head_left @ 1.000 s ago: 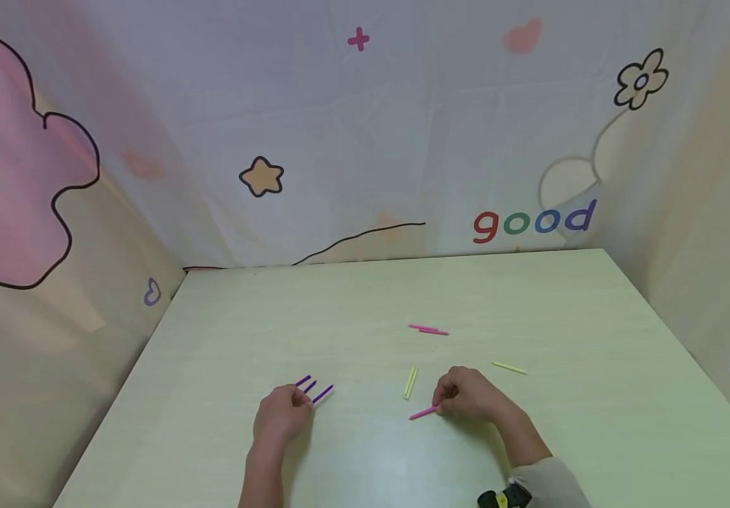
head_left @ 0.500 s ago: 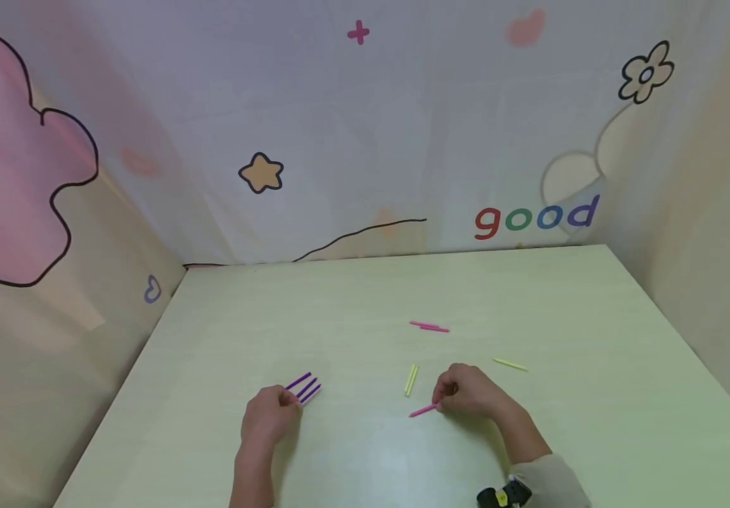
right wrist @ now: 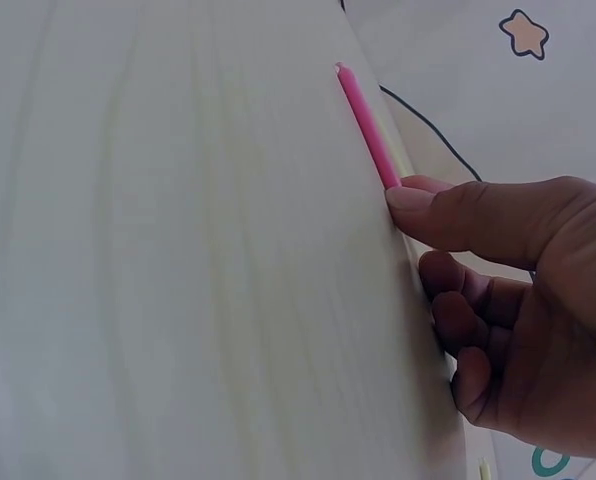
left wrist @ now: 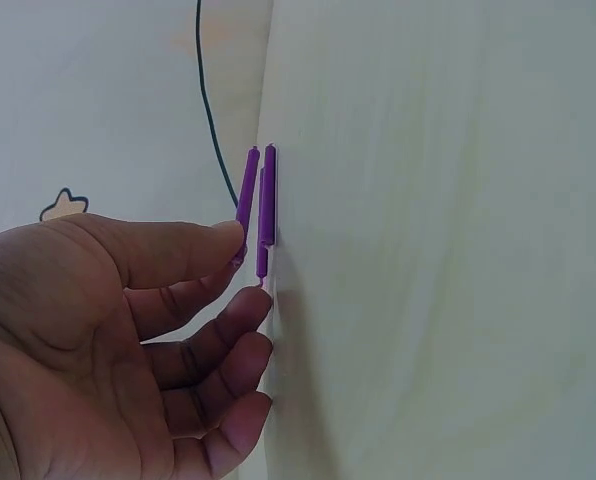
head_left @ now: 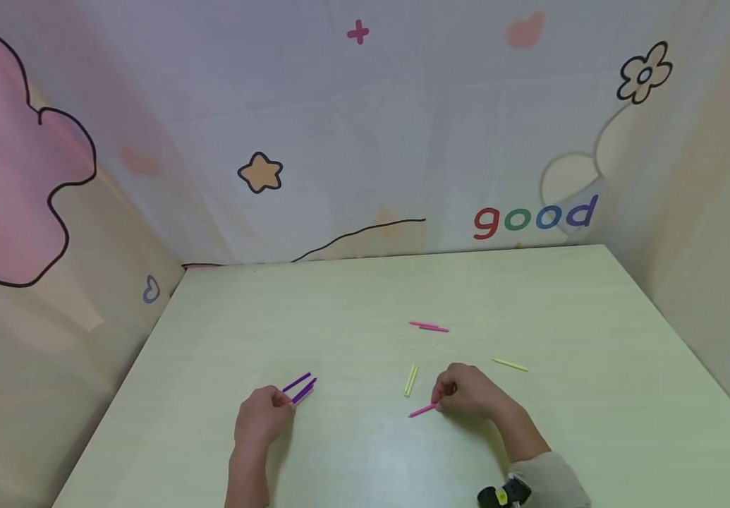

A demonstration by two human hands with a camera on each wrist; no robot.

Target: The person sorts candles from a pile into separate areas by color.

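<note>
My left hand (head_left: 263,416) pinches a thin purple stick (left wrist: 246,205) between thumb and index finger. Two more purple sticks (left wrist: 269,195) lie close beside it on the table. In the head view two of the purple sticks (head_left: 303,391) are side by side and the other (head_left: 297,382) is a little apart. My right hand (head_left: 466,391) grips one end of a pink stick (right wrist: 368,125) between thumb and index finger, low over the table. Its free, narrowed end points left in the head view. The gripped ends are hidden behind fingers.
Two yellow sticks (head_left: 411,380) lie together just left of my right hand. Another yellow stick (head_left: 510,365) lies beyond it to the right. Two pink sticks (head_left: 429,327) lie farther back on the pale table (head_left: 352,303). A printed cloth (head_left: 339,113) hangs behind the table.
My left hand has shifted left and slightly back toward me. The lower-right purple stick has moved left, up against the middle one. The right hand and its pink stick have stayed in place.
</note>
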